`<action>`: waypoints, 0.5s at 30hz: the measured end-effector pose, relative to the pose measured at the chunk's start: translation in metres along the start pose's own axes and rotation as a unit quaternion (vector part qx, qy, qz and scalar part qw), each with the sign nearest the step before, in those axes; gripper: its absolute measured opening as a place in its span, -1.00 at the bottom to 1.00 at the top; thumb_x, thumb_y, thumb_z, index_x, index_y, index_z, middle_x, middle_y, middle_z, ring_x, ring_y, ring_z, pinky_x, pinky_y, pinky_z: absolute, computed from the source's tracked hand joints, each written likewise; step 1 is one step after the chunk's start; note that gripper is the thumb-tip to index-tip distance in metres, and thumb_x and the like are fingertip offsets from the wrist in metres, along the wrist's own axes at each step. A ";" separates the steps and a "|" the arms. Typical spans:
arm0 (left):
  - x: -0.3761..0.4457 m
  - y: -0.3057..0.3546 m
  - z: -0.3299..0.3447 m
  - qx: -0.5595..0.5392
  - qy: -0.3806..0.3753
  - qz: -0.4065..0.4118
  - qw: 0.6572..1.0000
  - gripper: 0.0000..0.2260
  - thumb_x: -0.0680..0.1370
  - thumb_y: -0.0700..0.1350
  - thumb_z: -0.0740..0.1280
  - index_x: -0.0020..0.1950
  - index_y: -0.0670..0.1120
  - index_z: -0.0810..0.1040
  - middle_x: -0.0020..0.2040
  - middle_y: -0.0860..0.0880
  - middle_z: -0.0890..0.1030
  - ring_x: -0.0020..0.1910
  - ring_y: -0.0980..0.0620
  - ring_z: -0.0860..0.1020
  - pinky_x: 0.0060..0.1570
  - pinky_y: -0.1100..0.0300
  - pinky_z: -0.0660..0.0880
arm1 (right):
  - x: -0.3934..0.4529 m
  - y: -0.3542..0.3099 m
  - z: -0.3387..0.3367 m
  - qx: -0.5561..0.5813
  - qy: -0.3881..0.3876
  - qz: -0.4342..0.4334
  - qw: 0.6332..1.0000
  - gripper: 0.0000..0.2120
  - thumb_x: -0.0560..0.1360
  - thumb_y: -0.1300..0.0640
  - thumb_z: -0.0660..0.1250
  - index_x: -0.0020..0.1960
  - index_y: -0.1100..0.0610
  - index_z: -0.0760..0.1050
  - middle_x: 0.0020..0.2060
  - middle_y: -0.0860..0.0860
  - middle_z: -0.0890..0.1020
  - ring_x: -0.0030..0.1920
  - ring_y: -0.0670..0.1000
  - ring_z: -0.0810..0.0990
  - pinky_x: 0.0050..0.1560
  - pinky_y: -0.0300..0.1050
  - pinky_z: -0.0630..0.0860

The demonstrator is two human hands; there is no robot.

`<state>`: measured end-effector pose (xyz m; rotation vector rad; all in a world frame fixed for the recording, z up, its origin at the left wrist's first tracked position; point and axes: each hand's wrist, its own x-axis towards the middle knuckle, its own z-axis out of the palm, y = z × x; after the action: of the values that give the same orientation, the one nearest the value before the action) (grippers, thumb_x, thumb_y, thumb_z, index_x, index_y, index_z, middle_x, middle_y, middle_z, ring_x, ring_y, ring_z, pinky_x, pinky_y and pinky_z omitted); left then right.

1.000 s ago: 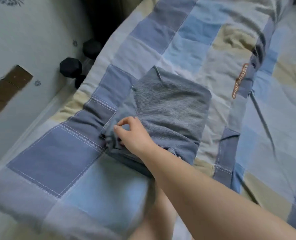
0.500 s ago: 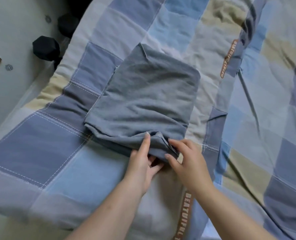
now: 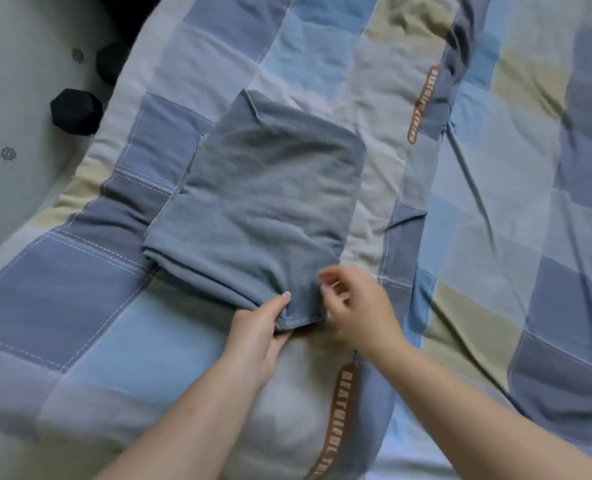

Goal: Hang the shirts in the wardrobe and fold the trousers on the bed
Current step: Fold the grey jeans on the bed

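The left hand (image 3: 258,336) pinches the near corner of the folded grey trousers (image 3: 260,202) on the bed (image 3: 495,271); the right hand (image 3: 358,311) is blurred, so its fingers' state cannot be told.

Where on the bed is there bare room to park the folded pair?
Free: the patchwork quilt right of the folded grey-blue trousers, and the dark-blue patch to their left. Crowded: the near edge, where the left hand pinches the corner and the right hand hovers.
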<state>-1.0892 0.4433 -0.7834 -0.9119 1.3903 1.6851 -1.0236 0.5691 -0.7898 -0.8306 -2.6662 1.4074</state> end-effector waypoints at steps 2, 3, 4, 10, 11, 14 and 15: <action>-0.008 -0.003 0.005 0.003 0.028 0.016 0.999 -0.81 0.51 -0.30 0.36 0.11 -0.27 0.50 0.05 -0.20 0.63 0.01 -0.07 0.62 -0.03 0.04 0.59 | 0.033 -0.004 -0.021 0.021 0.043 0.051 0.998 -0.75 0.55 0.16 0.26 0.22 0.03 0.48 0.03 -0.11 0.46 -0.16 -0.20 0.50 -0.03 -0.26 0.40; -0.011 -0.005 0.007 0.010 0.045 0.030 0.998 -0.82 0.51 -0.27 0.38 0.08 -0.23 0.49 0.05 -0.15 0.62 0.02 -0.04 0.61 -0.01 0.05 0.57 | 0.054 -0.006 -0.033 0.023 0.056 0.065 0.996 -0.70 0.57 0.14 0.24 0.29 0.02 0.43 0.11 -0.09 0.43 -0.14 -0.22 0.49 0.01 -0.28 0.37; -0.013 -0.009 0.006 0.017 0.065 0.041 0.997 -0.84 0.51 -0.24 0.39 0.04 -0.21 0.48 0.05 -0.13 0.61 0.02 -0.02 0.61 -0.02 0.06 0.57 | 0.076 -0.007 -0.042 0.020 0.063 0.077 0.995 -0.65 0.58 0.12 0.21 0.37 0.02 0.37 0.21 -0.05 0.41 -0.09 -0.20 0.49 0.08 -0.26 0.35; -0.010 -0.020 0.005 0.012 0.053 0.004 0.999 -0.83 0.51 -0.20 0.39 0.04 -0.21 0.46 0.04 -0.15 0.64 0.00 -0.06 0.64 -0.12 0.10 0.61 | 0.179 -0.006 -0.075 0.031 0.007 0.173 0.984 -0.50 0.60 -0.02 0.14 0.51 -0.04 0.11 0.31 0.09 0.44 0.08 0.21 0.61 0.03 0.07 0.61; -0.010 -0.023 0.005 0.022 0.032 -0.004 0.999 -0.82 0.51 -0.20 0.39 0.07 -0.21 0.49 0.03 -0.13 0.66 -0.01 -0.05 0.65 -0.12 0.10 0.61 | 0.182 -0.006 -0.076 0.035 -0.013 0.193 0.981 -0.58 0.62 -0.01 0.11 0.46 -0.02 0.19 0.22 0.10 0.46 -0.09 0.17 0.67 -0.18 -0.03 0.65; -0.006 -0.029 0.000 0.071 -0.001 0.013 0.997 -0.85 0.53 -0.23 0.36 0.08 -0.22 0.56 -0.02 -0.13 0.70 -0.03 -0.04 0.68 -0.11 0.14 0.63 | 0.182 -0.004 -0.072 -0.008 0.000 0.192 0.981 -0.77 0.64 0.02 0.08 0.21 0.06 0.38 0.04 0.15 0.55 -0.43 0.02 0.62 -0.59 -0.25 0.48; -0.003 -0.034 -0.004 0.099 -0.001 0.027 0.995 -0.87 0.52 -0.24 0.37 0.05 -0.24 0.59 -0.05 -0.14 0.70 -0.04 -0.05 0.68 -0.12 0.13 0.63 | 0.185 -0.002 -0.070 -0.028 0.034 0.182 0.982 -0.77 0.63 0.03 0.09 0.17 0.08 0.42 0.03 0.17 0.58 -0.38 0.05 0.63 -0.52 -0.19 0.52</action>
<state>-1.0580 0.4433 -0.7968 -0.7662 1.5611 1.5547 -1.1653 0.7067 -0.7886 -1.4034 -2.6080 1.3353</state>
